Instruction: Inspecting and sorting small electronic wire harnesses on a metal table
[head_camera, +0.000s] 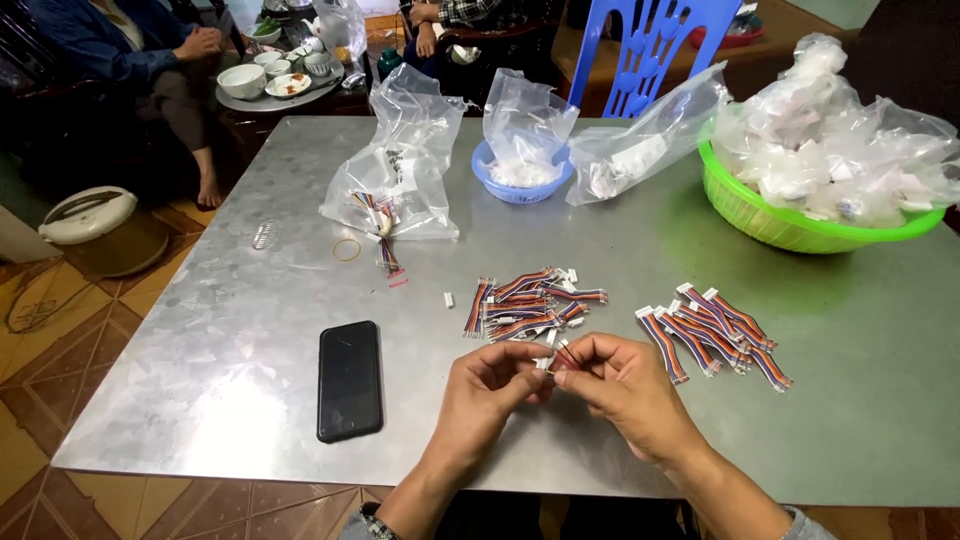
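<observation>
Left hand (490, 385): near edge of the surface (250, 400), fingers curled, tips pinching the white end of a small cable (556, 356).
Right hand (622, 380): just beside the left, fingertips meeting it — thumb and forefinger grip the same cable from the other side.
Cable: held between both hands just above the surface, near the middle of the near edge; its long axis seems to run left to right between the fingertips, though most of it is hidden. Both hands are equally close to it.
Pose: both forearms come in from the near edge and converge, wrists bent inward.
Phone (349, 380): black, flat, left of the hands, long axis pointing away from the near edge.
Loose pile (525, 305): striped cables just beyond the hands.
Sorted row (715, 335): cables lying side by side, beyond and right of the right hand.
Rubber band (347, 250): farther left.
Bag (395, 170): clear, with cables spilling out.
Bowl (522, 175): blue, toward the far edge.
Basket (800, 220): green, far right corner — full of clear bags.
</observation>
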